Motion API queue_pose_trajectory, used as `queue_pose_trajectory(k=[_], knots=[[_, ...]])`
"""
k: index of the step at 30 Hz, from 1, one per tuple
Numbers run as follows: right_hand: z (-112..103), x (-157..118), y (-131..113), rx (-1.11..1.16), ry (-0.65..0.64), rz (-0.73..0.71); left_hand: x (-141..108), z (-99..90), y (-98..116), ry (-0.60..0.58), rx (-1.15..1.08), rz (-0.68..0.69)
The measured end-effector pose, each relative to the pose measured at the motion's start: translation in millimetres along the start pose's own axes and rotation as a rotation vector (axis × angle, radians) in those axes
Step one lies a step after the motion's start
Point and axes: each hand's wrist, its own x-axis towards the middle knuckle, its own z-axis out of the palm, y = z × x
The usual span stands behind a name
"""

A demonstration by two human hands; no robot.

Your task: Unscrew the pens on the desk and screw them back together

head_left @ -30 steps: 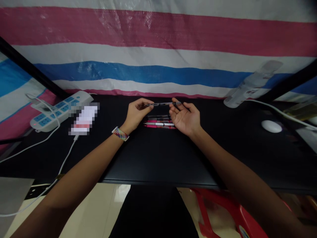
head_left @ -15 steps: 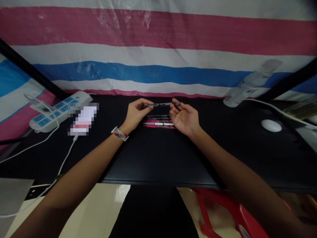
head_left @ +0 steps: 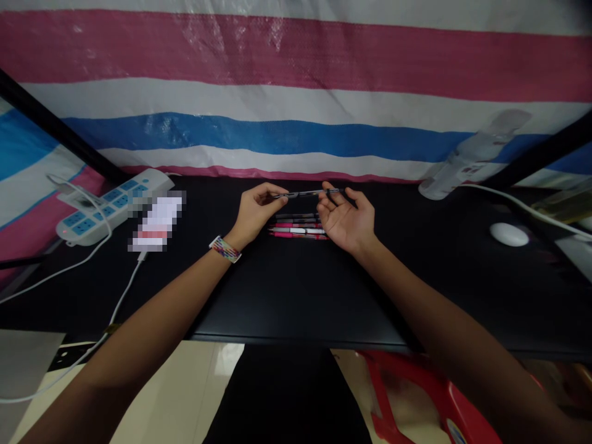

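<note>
My left hand [head_left: 259,213] pinches one end of a dark, partly clear pen [head_left: 308,193] between thumb and fingertips. The pen lies level just above the black desk. My right hand [head_left: 345,219] is turned palm up at its other end, fingers apart and thumb lifted away, with the pen across the fingertips. Below it, several pens lie side by side on the desk: black ones [head_left: 298,217] at the back, then a pink-and-white pen [head_left: 300,230] and a pink pen [head_left: 296,235] nearer me. My right hand hides their right ends.
On the left are a white power strip [head_left: 152,180] and a blurred-out phone [head_left: 160,216] on a white cable [head_left: 123,293]. At the right stand a clear bottle [head_left: 467,157] and a white mouse [head_left: 509,234]. A striped sheet [head_left: 296,139] hangs behind the desk [head_left: 296,296]; a red stool [head_left: 416,382] is below.
My right thumb has lifted off the pen's end and those fingers have opened. The pen's right end now shows farther to the right. My left hand keeps its pinch.
</note>
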Motion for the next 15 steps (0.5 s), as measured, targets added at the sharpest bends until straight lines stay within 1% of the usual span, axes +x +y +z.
queue_pose_trajectory(k=[2, 9, 12, 15], knots=[[0.3, -0.6, -0.6, 0.000, -0.010, 0.008, 0.1, 0.2, 0.2, 0.010, -0.010, -0.005], [1.0, 1.6, 2.0, -0.083, 0.063, -0.017, 0.6, -0.7, 3.2, -0.001, 0.019, -0.007], [2.6, 0.5, 1.9, -0.023, 0.070, -0.004, 0.9, -1.3, 2.9, 0.001, 0.008, -0.013], [5.1, -1.8, 0.2, 0.070, 0.049, 0.017, 0.9, -1.2, 2.7, 0.003, -0.012, -0.015]])
